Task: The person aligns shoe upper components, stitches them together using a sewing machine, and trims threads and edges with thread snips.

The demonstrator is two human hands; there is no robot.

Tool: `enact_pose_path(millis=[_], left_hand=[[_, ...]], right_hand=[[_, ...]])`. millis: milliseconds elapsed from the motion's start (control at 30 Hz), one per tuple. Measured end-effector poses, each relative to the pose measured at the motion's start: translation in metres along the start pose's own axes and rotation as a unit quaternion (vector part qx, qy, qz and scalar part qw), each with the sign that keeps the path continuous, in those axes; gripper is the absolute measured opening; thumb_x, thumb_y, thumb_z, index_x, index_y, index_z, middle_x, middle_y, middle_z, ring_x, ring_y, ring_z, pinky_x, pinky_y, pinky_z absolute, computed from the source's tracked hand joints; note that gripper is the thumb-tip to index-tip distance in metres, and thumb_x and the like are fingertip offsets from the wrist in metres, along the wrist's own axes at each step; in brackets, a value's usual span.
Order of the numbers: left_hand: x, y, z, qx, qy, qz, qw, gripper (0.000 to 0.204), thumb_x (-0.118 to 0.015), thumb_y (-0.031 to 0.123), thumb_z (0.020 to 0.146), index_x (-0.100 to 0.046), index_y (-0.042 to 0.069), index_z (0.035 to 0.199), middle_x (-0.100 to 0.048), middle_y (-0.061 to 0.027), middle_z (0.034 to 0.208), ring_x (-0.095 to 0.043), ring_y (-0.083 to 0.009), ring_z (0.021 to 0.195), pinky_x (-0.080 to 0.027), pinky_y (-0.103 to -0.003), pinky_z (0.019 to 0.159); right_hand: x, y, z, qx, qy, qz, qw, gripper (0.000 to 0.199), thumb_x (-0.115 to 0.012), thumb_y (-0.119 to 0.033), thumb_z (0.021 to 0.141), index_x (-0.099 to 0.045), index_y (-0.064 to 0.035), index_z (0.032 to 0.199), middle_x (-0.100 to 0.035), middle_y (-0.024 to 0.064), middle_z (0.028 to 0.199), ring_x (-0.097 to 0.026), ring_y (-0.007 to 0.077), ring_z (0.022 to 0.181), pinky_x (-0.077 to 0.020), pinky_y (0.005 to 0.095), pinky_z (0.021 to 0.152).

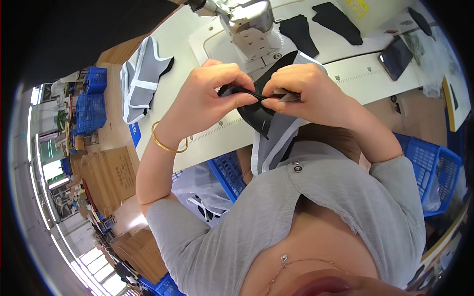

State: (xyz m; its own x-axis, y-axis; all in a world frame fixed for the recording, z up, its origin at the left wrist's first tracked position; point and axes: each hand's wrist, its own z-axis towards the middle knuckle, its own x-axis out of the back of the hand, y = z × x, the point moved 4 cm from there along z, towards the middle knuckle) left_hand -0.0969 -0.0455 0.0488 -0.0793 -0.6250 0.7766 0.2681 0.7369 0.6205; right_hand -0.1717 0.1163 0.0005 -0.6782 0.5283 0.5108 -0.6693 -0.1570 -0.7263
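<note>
Between my hands, in front of the sewing machine (249, 37), is a black fabric piece (253, 117) with a folded edge. My left hand (205, 96) pinches that edge between thumb and fingers. Close beside it, my right hand (313, 93) pinches the same edge. A small grey pointed bit shows under the right fingers; I cannot tell what it is. Grey fabric with white edging (282, 130) hangs from the black piece over the table's front edge towards my lap.
Grey white-edged pieces (143, 84) lie at the table's left end. Two black cut pieces (299, 35) lie right of the machine, and a phone (396, 58) farther right. Blue crates (424, 170) stand below the table; cardboard boxes (109, 172) are on the floor at left.
</note>
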Motion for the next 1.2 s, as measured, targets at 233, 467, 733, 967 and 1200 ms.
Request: enact_pose_path(millis=[233, 467, 733, 967, 1200], left_hand=[[-0.001, -0.012, -0.011, 0.091, 0.030, -0.125, 0.988, 0.012, -0.077, 0.003, 0.076, -0.067, 0.002, 0.084, -0.064, -0.0004, 0.078, -0.054, -0.0106, 0.076, -0.043, -0.026, 0.074], [0.001, -0.023, -0.013, 0.129, 0.040, -0.215, 0.967, 0.010, -0.076, 0.005, 0.079, -0.071, -0.001, 0.087, -0.067, -0.0010, 0.077, -0.058, -0.0064, 0.072, -0.047, -0.022, 0.066], [0.006, -0.033, -0.011, 0.159, 0.063, -0.290, 0.942, 0.012, -0.074, 0.007, 0.083, -0.073, -0.002, 0.091, -0.068, -0.0022, 0.079, -0.060, -0.0070, 0.072, -0.048, -0.021, 0.066], [0.031, -0.045, 0.006, 0.154, 0.096, -0.295, 0.938, 0.013, -0.073, 0.008, 0.085, -0.072, -0.001, 0.094, -0.070, -0.0028, 0.083, -0.061, -0.0071, 0.077, -0.048, -0.021, 0.072], [0.043, -0.057, 0.031, 0.173, 0.196, -0.399, 0.879, 0.011, -0.070, 0.000, 0.084, -0.071, 0.000, 0.095, -0.070, -0.0048, 0.087, -0.063, -0.0105, 0.082, -0.047, -0.023, 0.079]], right_hand=[[0.002, -0.005, -0.001, -0.019, 0.020, -0.003, 1.000, 0.018, -0.073, -0.015, 0.078, -0.067, -0.0003, 0.087, -0.066, 0.0110, 0.076, -0.063, 0.0268, 0.065, -0.0480, 0.0341, 0.060], [0.008, -0.004, -0.004, -0.037, 0.010, -0.012, 0.999, 0.015, -0.071, -0.014, 0.081, -0.068, -0.0018, 0.089, -0.066, 0.0111, 0.077, -0.063, 0.0278, 0.070, -0.0487, 0.0354, 0.064], [0.009, -0.006, -0.002, 0.000, 0.027, -0.045, 0.999, 0.015, -0.072, -0.012, 0.079, -0.068, -0.0022, 0.088, -0.064, 0.0106, 0.074, -0.062, 0.0279, 0.069, -0.0483, 0.0357, 0.063], [0.009, -0.006, 0.010, -0.100, 0.121, 0.048, 0.986, 0.014, -0.072, -0.014, 0.082, -0.068, -0.0005, 0.086, -0.063, 0.0099, 0.068, -0.060, 0.0199, 0.060, -0.0460, 0.0308, 0.057], [0.019, 0.010, 0.035, -0.160, 0.191, 0.128, 0.960, 0.020, -0.070, -0.018, 0.085, -0.069, 0.0016, 0.085, -0.064, 0.0069, 0.067, -0.055, 0.0093, 0.062, -0.0437, 0.0272, 0.058]])
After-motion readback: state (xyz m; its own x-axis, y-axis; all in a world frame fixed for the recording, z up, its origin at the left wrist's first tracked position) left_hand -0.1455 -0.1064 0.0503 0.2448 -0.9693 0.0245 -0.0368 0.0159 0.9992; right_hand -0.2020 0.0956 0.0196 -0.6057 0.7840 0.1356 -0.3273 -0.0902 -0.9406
